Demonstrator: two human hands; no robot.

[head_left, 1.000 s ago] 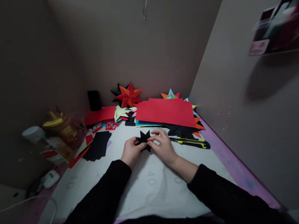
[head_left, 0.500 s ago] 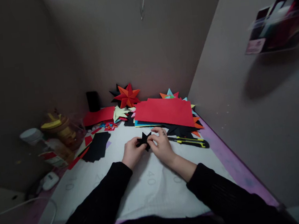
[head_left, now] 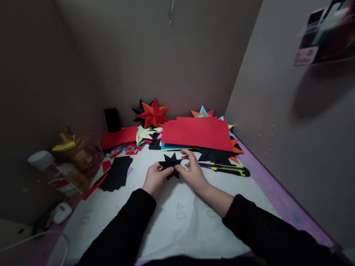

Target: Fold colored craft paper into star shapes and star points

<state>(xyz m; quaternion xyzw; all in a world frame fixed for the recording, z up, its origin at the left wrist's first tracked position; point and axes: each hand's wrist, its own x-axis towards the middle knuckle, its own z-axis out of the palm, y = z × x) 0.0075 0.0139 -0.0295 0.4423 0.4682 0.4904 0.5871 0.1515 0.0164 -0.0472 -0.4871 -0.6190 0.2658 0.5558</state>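
Note:
A black folded paper star [head_left: 170, 162] with several points is held between my two hands above the white sheet. My left hand [head_left: 153, 179] grips its left side, thumb on the near face and fingers behind. At the right side, my right hand [head_left: 194, 174] pinches the star with its thumb, while the upper fingers are bent and raised. A yellow-and-black utility knife [head_left: 224, 168] lies just right of my right hand. Left of my left hand rests a stack of black paper [head_left: 117, 174].
Red paper sheets [head_left: 197, 133] lie on a pile at the back. An orange-red paper star [head_left: 153, 113] leans on the wall, with a pale green star [head_left: 143, 134] nearby. A jar [head_left: 41, 160], a yellow-lidded container [head_left: 70, 149] and a white cable [head_left: 65, 256] are at left.
The black star is turned flatter toward me and shows more of its points. My hands have moved slightly apart, and the right fingers have shifted off its face. The view shifted slightly.

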